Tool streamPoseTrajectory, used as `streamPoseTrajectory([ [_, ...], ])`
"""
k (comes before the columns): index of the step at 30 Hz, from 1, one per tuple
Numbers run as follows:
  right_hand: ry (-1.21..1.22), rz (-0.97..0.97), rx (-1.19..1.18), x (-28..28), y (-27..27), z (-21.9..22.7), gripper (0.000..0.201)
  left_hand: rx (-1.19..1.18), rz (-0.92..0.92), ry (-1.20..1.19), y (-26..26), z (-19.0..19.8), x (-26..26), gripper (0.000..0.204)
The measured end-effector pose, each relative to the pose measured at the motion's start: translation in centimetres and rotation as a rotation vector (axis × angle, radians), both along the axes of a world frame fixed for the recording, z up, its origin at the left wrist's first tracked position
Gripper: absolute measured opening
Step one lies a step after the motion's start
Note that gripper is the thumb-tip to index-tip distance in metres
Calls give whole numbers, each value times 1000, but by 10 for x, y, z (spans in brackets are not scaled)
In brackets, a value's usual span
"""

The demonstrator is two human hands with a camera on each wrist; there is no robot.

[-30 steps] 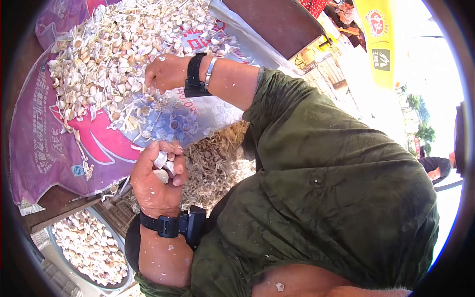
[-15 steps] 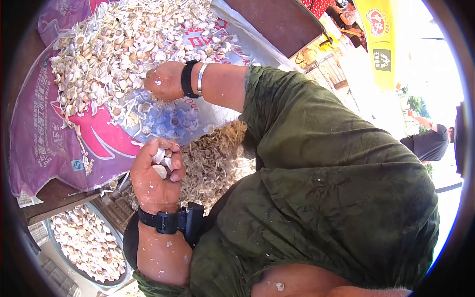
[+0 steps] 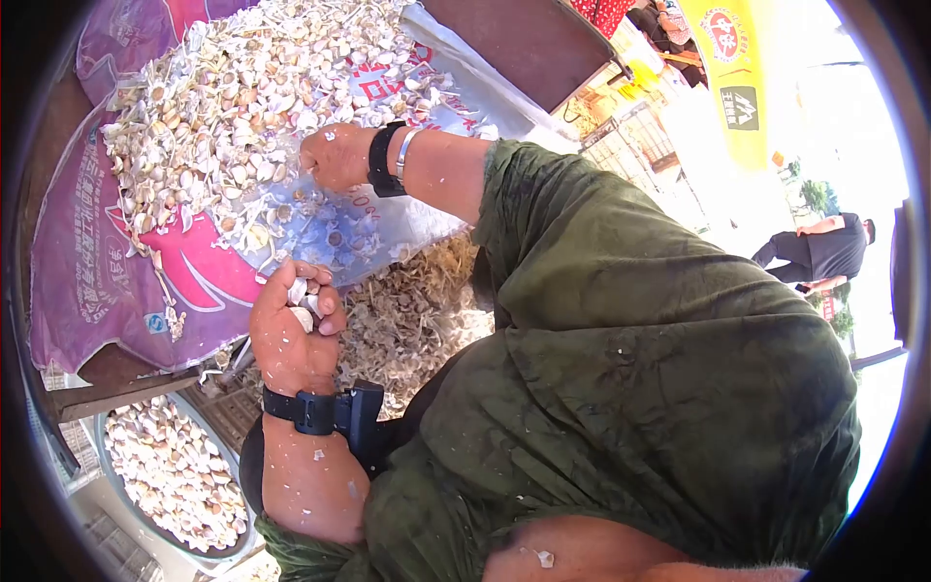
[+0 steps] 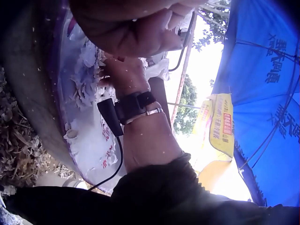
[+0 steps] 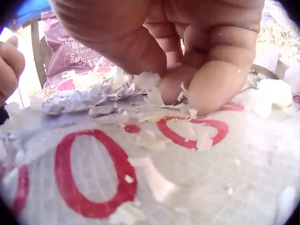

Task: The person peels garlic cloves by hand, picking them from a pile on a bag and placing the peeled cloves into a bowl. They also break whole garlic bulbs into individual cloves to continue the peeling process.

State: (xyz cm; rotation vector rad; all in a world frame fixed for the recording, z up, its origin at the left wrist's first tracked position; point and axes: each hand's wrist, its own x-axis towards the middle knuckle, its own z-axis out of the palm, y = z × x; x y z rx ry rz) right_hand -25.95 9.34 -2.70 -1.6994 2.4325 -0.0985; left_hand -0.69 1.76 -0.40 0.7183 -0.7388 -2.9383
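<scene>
Several pale garlic cloves (image 3: 301,296) lie in my left hand (image 3: 286,335), with the fingers curled round them and the palm turned up. This hand is beside the near edge of the printed sack (image 3: 87,262). My right hand (image 3: 339,155) is at the near side of a heap of garlic (image 3: 233,97) spread over that sack. In the right wrist view its bent fingers (image 5: 218,86) reach down among papery skins (image 5: 103,105) on the white, red-printed plastic. I cannot tell whether a clove is between thumb and fingers.
A basin (image 3: 215,436) of garlic cloves stands lower, at the bottom left. Dry husks (image 3: 407,310) are piled below the sack's near edge. A dark board (image 3: 524,44) adjoins the sack. Yellow banner (image 3: 727,116) and a person in dark clothes (image 3: 839,242) are in the background.
My right hand has turned and shifted slightly at the edge of the heap. The left hand keeps its cloves and stays nearly in place. The background person has come fully into view.
</scene>
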Motion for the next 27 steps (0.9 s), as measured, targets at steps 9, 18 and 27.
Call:
streamPoseTrajectory([
  [9,-1286,-286,-421,71,42,76,28,-69,39,-54,12,8,-2,28],
  [18,-1068,-163,-471,109,42,110,20,83,127,257,12,21,32,32],
  [27,-823,-364,-412,65,34,69,23,-54,405,459,-108,46,184,20],
])
